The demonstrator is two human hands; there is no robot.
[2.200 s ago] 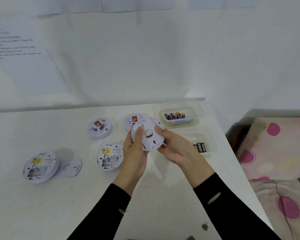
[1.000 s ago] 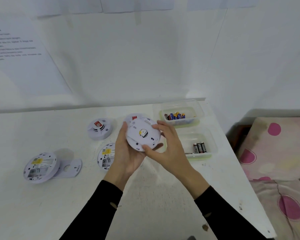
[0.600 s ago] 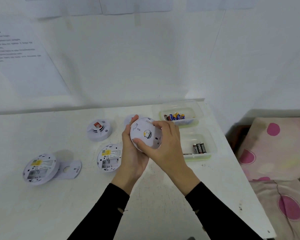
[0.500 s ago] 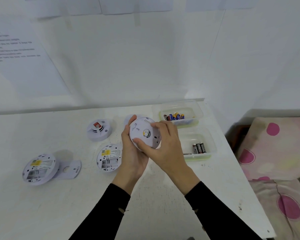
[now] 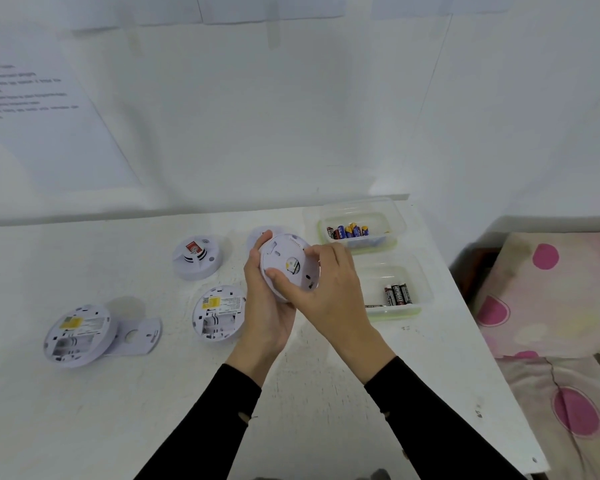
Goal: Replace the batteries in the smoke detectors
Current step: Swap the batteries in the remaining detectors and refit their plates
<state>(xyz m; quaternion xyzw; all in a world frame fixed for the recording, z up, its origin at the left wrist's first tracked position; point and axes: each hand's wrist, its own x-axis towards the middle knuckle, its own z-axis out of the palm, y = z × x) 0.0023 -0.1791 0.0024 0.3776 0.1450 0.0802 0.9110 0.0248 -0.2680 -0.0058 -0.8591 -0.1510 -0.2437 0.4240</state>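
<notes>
I hold a round white smoke detector [image 5: 288,261] above the table, its back plate with a yellow centre facing me. My left hand [image 5: 267,306] cups it from below and behind. My right hand [image 5: 326,289] grips its right rim, thumb across the lower face. Two detectors lie face down with open battery bays, one [image 5: 219,313] beside my left hand, one [image 5: 77,336] at the far left on a loose mounting plate [image 5: 139,336]. Another detector [image 5: 197,257] stands face up further back. One more detector [image 5: 257,235] is mostly hidden behind my hands.
Two clear plastic tubs stand at the right of the white table [image 5: 153,410]: the far tub [image 5: 392,220] holds several mixed batteries, the near tub [image 5: 416,306] holds three black ones. A pink-spotted fabric [image 5: 551,323] lies beyond the table's right edge. A white wall rises behind.
My right hand shifted from the detector's right side over its face and rim. The detector turned in my hands and stayed at the same place above the table.
</notes>
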